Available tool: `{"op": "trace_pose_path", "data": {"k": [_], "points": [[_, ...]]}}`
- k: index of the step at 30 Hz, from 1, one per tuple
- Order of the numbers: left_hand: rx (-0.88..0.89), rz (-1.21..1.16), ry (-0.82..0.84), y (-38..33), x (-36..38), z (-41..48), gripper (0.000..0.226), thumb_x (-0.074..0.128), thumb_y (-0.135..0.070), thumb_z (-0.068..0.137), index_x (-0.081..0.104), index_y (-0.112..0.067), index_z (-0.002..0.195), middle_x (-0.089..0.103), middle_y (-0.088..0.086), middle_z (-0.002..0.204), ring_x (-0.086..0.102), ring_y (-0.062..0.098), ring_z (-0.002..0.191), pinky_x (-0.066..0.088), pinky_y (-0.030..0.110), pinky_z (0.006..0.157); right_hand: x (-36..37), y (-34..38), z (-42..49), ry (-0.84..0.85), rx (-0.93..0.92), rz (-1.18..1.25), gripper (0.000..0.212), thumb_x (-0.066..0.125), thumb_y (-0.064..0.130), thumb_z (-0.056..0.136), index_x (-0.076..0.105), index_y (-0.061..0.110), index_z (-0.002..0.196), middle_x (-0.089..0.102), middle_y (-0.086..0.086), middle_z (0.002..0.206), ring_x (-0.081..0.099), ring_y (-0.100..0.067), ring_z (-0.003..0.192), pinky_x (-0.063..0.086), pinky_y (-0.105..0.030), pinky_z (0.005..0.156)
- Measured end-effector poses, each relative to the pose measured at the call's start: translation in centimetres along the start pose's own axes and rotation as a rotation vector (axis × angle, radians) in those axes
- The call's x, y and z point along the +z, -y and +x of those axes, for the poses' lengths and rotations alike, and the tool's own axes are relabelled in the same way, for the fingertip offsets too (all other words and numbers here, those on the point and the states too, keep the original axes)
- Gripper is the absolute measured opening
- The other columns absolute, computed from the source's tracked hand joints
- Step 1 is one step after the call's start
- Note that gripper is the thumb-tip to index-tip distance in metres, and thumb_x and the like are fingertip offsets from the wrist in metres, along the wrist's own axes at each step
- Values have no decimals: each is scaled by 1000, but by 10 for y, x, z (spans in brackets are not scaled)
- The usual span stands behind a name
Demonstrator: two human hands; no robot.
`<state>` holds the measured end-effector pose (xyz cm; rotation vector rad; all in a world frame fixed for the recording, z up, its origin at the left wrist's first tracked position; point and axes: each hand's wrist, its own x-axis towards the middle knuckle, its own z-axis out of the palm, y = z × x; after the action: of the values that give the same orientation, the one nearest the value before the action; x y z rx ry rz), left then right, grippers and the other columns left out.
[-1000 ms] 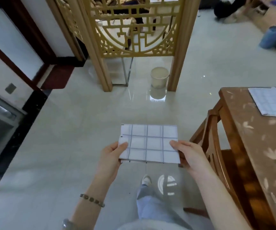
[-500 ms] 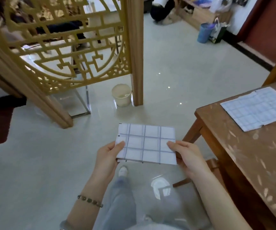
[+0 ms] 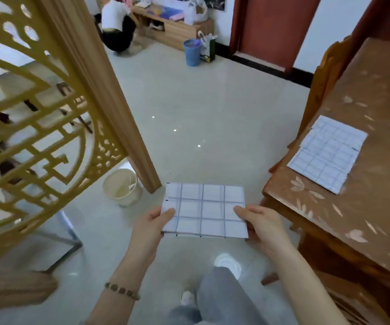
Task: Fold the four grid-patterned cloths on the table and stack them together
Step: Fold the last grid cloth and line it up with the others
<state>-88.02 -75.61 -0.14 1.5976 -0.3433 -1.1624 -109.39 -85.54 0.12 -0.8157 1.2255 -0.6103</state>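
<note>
Glossy pale floor tiles (image 3: 201, 102) spread between a gold lattice screen (image 3: 37, 137) and a speckled brown wooden table (image 3: 365, 207), where one flat grid cloth (image 3: 327, 153) lies near the edge. Left hand (image 3: 151, 227) and right hand (image 3: 263, 225) pinch a folded rectangular grid cloth (image 3: 205, 209) by its side edges, above the floor, left of the table.

Wooden table (image 3: 358, 207) carries one folded grid cloth (image 3: 327, 153).
</note>
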Motion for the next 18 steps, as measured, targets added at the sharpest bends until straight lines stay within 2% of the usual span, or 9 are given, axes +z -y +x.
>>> {"op": "trace_pose_path", "data": {"k": [5, 9, 12, 15, 16, 18], "points": [[-4, 97, 114, -33, 22, 69, 13, 61, -7, 89, 73, -4, 94, 74, 17, 95, 70, 33, 92, 52, 50, 92, 4, 20, 46, -123, 0, 63, 11, 67, 7, 84, 69, -4, 86, 70, -12, 74, 66, -17, 58, 51, -22, 51], [-7, 185, 178, -51, 46, 122, 12, 65, -11, 87, 75, -4, 86, 73, 20, 92, 69, 34, 91, 50, 52, 90, 1, 36, 89, -199, -3, 90, 14, 68, 8, 83, 69, -6, 82, 70, -19, 78, 66, -26, 67, 53, -32, 65], [-8, 270, 247, -69, 74, 164, 22, 70, -27, 76, 75, -8, 87, 74, 16, 93, 67, 38, 97, 49, 54, 92, -9, 54, 123, -262, -15, 123, 14, 69, 7, 83, 69, -7, 83, 70, -18, 77, 66, -24, 64, 52, -28, 58], [-5, 345, 305, -85, 106, 200, 8, 68, -14, 83, 72, -8, 87, 74, 16, 89, 69, 35, 89, 52, 51, 84, -24, 72, 149, -335, -37, 136, 9, 70, 8, 81, 70, -1, 79, 70, -8, 67, 64, -19, 57, 49, -22, 49], [-3, 364, 328, -89, 118, 212, 7, 66, -9, 85, 71, -9, 91, 75, 13, 87, 70, 32, 85, 54, 47, 78, -32, 77, 157, -363, -43, 138, 9, 71, 9, 81, 71, 1, 77, 71, -6, 65, 65, -20, 60, 51, -24, 52], [14, 441, 405, -95, 140, 229, 12, 65, -8, 86, 68, -13, 97, 75, 8, 86, 70, 27, 81, 52, 35, 65, -47, 84, 169, -400, -37, 136, 8, 72, 12, 80, 73, 5, 77, 74, -10, 74, 69, -27, 73, 54, -36, 70]]}}
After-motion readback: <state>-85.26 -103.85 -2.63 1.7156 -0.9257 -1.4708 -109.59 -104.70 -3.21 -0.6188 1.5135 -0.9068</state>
